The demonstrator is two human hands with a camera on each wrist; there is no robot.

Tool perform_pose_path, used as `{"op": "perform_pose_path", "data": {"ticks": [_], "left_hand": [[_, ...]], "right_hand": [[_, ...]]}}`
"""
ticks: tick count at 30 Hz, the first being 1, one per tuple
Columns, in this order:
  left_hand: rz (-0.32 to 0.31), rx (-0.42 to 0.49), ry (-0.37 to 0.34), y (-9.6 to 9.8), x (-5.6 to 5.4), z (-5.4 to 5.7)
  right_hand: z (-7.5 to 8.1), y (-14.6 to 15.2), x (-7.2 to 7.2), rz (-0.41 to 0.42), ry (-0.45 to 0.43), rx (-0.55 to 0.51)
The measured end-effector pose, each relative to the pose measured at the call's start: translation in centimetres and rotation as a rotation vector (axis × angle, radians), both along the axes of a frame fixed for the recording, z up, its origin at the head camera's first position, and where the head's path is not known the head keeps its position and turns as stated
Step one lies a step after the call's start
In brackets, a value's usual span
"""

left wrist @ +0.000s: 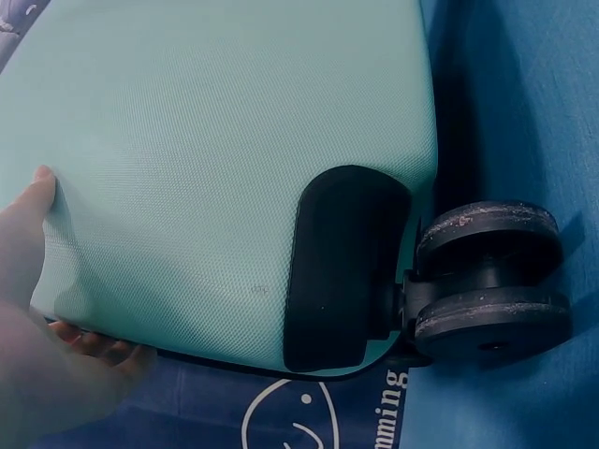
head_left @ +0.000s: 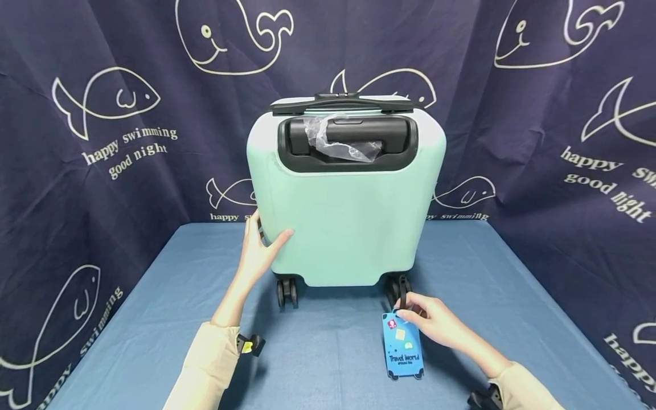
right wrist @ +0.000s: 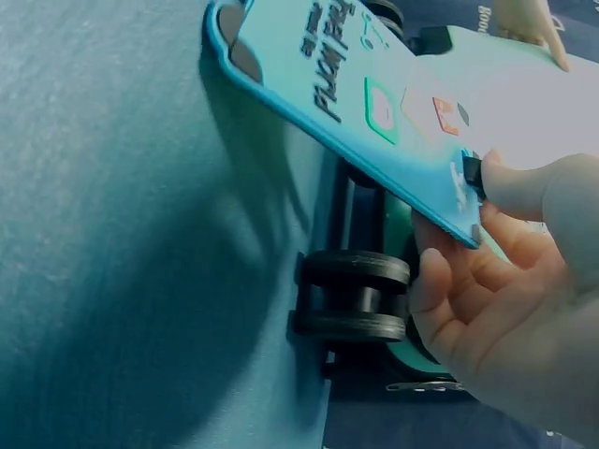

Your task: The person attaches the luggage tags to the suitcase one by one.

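**Navy whale-print curtain behind, blue cloth below: a suitcase and its bright tag**

Navy curtain [head_left: 328, 40] with whale and fish outlines closes in the blue desk [head_left: 328, 359] at the back and sides. Midway between the left and right edges, towards the back edge, stands an upright suitcase [head_left: 348, 222]. Right of the desk's middle, closer to the front edge than the suitcase, is a luggage tag [head_left: 403, 350]; whether its lower end touches the cloth is hard to tell.

Likely light and bendy, the tag should be easy to control by its top end, beside the black strap [head_left: 403, 287], which looks soft and apt to flop. The right hand [head_left: 433, 322] pinches it there. The suitcase is probably bulky, with a stiff shell, and may roll on its wheels [head_left: 287, 291]; a side edge or the top carry handle [head_left: 343, 103] seems the surest hold. The left hand [head_left: 258, 253], spread wide, grips its left side, thumb on the front face and fingers around the edge.

Pale mint and finely textured, the shell has black wheel housings and a black handle recess with crumpled clear plastic [head_left: 353, 149]. The tag is a flat blue miniature suitcase with dark corners, coloured stickers and dark "Travel World" lettering.
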State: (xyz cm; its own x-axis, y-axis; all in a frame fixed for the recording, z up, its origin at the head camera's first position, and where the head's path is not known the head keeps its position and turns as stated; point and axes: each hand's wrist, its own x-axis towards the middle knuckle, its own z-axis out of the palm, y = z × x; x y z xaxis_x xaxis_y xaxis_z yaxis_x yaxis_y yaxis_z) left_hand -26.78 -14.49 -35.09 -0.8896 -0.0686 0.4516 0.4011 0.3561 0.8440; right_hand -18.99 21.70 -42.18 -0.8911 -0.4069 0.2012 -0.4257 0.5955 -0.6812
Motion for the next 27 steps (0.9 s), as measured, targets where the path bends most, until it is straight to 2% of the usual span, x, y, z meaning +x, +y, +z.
{"op": "perform_pose_path", "data": {"ticks": [7, 18, 22, 27], "left_hand": [[0.002, -0.003, -0.015, 0.0, 0.1, -0.1], [-0.003, 0.024, 0.028, 0.1, -0.1, -0.6], [-0.002, 0.03, 0.039, 0.1, -0.2, -0.6], [-0.006, 0.024, 0.042, 0.0, -0.3, -0.6]], "right_hand": [[0.7, 0.0, 0.0, -0.015, 0.101, -0.072], [3.6, 0.1, 0.7, -0.011, 0.328, -0.102], [4.8, 0.1, 0.9, -0.021, 0.381, -0.107], [6.0, -0.1, 0.6, -0.049, 0.407, -0.113]]}}
